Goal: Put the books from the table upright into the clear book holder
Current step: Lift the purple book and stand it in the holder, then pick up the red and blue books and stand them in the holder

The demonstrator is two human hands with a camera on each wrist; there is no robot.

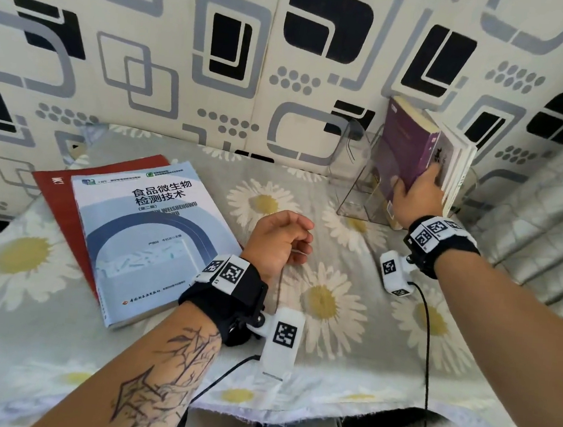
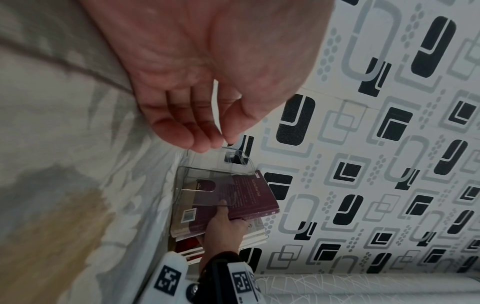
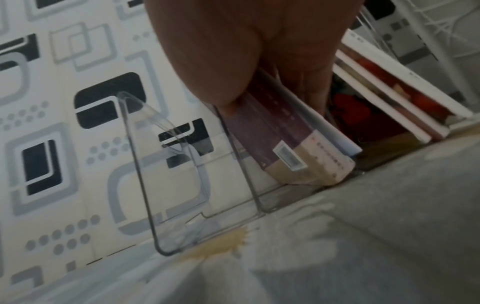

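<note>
- Our right hand point(image 1: 418, 194) grips the purple book point(image 1: 407, 146), thumb on one cover and fingers on the other, lowering it into the clear book holder point(image 1: 355, 172) at the table's far right corner.
- The book leans; we should straighten it against the white books point(image 1: 457, 167) already standing there before releasing.
- Our left hand point(image 1: 279, 238) rests loosely curled and holding nothing, mid-table.
- A blue book point(image 1: 145, 232) and a red book point(image 1: 60, 194) lie flat near the left edge.

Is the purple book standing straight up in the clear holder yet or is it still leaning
Leaning. The purple book is in the clear holder, bottom down, tilted against the white books, gripped by the right hand.
</note>
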